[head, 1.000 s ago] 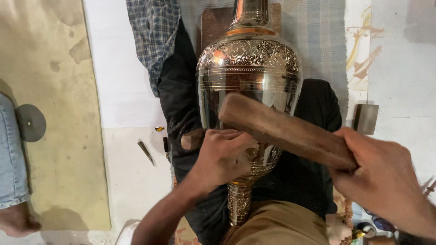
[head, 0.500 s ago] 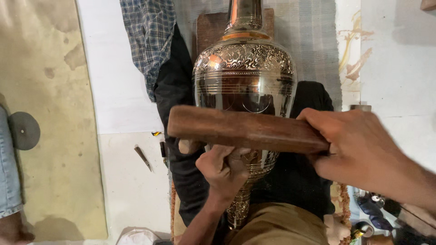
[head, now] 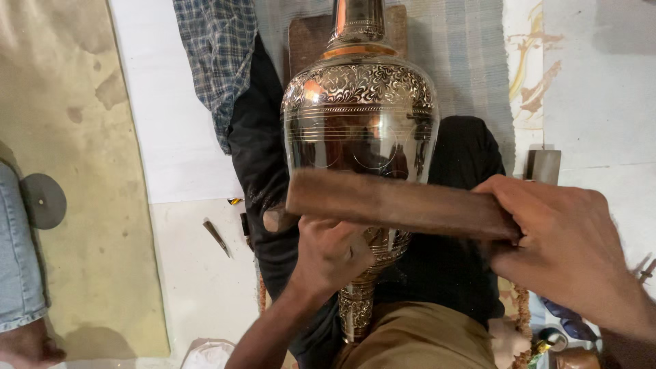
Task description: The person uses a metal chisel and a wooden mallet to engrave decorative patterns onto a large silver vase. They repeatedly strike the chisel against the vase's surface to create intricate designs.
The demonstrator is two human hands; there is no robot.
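Observation:
A large engraved silver-coloured metal vase (head: 360,116) lies on black cloth (head: 458,273) across my lap, its neck pointing away from me. My right hand (head: 567,246) grips a long brown wooden mallet (head: 403,203) held level across the vase's lower body. My left hand (head: 331,256) is closed below the mallet, against the vase near its foot; whatever small tool it holds is hidden by the fingers. A wooden stub (head: 277,220) shows just left of that hand.
A checked shirt (head: 219,61) and wooden board (head: 307,41) lie behind the vase. A small chisel (head: 216,237) rests on the white floor sheet, a grey disc (head: 42,200) on the tan mat. Another person's denim-clad leg (head: 17,260) is at the left edge.
The mallet swung from a tilted position at right down and leftward to lie level across the vase. My left hand shifted slightly lower along the vase.

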